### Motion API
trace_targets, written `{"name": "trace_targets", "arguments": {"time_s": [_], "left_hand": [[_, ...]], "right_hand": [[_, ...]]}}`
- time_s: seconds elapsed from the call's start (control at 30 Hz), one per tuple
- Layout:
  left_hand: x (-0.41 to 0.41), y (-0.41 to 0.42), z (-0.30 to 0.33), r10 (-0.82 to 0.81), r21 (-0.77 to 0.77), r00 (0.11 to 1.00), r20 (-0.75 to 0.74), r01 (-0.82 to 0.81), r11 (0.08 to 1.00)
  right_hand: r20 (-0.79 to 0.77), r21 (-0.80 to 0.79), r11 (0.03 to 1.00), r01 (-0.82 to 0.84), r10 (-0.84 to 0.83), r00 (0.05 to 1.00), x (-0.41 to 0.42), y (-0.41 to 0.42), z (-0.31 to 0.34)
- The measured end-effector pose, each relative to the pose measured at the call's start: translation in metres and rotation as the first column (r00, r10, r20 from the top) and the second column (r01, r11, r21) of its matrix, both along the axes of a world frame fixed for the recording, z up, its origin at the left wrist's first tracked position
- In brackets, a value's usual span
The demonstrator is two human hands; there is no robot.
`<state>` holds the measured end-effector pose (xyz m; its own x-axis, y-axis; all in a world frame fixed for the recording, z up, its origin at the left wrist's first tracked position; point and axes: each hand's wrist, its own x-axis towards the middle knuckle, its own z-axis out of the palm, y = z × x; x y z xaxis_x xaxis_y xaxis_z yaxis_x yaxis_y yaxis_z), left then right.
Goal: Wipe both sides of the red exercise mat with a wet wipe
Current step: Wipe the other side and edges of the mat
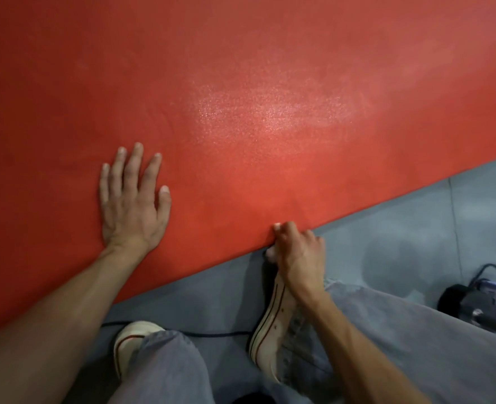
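right fingers (281, 228) curl over the near edge of the red exercise mat (241, 83), pinching it; left hand (131, 199) presses flat on the mat, fingers spread. no wipe visible. likely gripping to flip the mat; next calls for lifting that edge.

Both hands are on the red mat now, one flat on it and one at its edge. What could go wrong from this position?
The left hand presses flat on the mat while the right hand pinches its near edge; lifting that edge may be blocked by the pressing hand.
The right shoe stands close to the edge, so the mat could catch on it.
No wipe is visible in either hand, so wiping may be skipped.
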<state>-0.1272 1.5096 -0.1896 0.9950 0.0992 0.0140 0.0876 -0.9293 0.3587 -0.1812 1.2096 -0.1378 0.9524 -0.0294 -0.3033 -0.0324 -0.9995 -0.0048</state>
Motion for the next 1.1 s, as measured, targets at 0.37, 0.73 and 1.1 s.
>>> {"name": "trace_targets", "arguments": {"time_s": [0.37, 0.73, 1.1], "left_hand": [[-0.001, 0.006, 0.002, -0.028, -0.012, 1.0, -0.013, 0.028, 1.0], [-0.007, 0.035, 0.021, -0.08, -0.181, 0.994, -0.067, 0.067, 0.981], [-0.078, 0.052, 0.041, -0.028, -0.193, 0.985, -0.169, -0.005, 0.981]], "right_hand": [[-0.003, 0.214, 0.96, -0.183, 0.188, 0.982, -0.036, 0.105, -0.004], [0.066, 0.144, 0.983, 0.11, -0.12, 0.991, -0.002, 0.06, -0.008], [0.051, 0.132, 0.986, -0.098, 0.092, 0.994, 0.01, 0.053, -0.006]]}}
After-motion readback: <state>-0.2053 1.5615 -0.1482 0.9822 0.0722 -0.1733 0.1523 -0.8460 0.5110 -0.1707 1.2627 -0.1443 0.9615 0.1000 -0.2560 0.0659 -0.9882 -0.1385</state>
